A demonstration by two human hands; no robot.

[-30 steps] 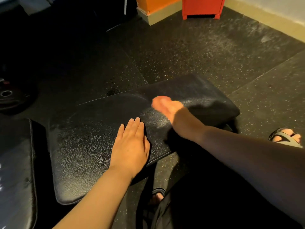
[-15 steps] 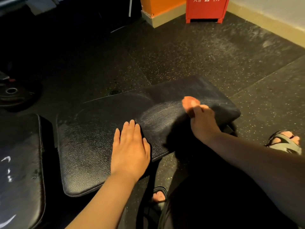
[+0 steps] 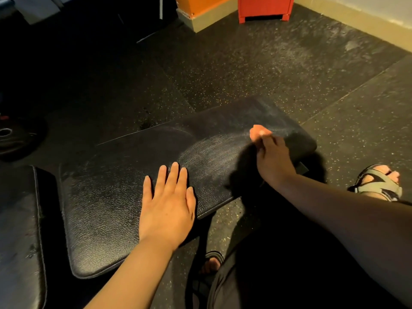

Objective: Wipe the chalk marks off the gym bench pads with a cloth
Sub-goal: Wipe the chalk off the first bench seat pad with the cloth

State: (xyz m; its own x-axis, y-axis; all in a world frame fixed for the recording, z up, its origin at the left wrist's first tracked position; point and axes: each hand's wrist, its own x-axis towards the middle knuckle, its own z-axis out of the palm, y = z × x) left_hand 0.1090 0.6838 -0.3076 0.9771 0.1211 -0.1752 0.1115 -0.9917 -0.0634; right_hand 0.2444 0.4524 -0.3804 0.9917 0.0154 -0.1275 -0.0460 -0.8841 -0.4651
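Observation:
A black padded bench seat (image 3: 116, 204) lies across the middle of the view, with a faint whitish chalk smear (image 3: 207, 152) on its right half. My left hand (image 3: 167, 204) rests flat on the pad near its front edge, fingers straight. My right hand (image 3: 273, 159) is over the pad's right end, and its curled fingers hold a small bunched pinkish cloth (image 3: 258, 131) against the surface. Shadow covers the pad just under the right hand.
A second black pad (image 3: 17, 230) adjoins on the left. A weight plate (image 3: 9, 134) lies on the speckled rubber floor at far left. A red cabinet (image 3: 265, 7) and an orange box (image 3: 200, 5) stand at the back. My sandalled feet (image 3: 379, 181) are beside the bench.
My right hand has swept the cloth from the pad's middle to its right end. My left hand has stayed flat in the same place.

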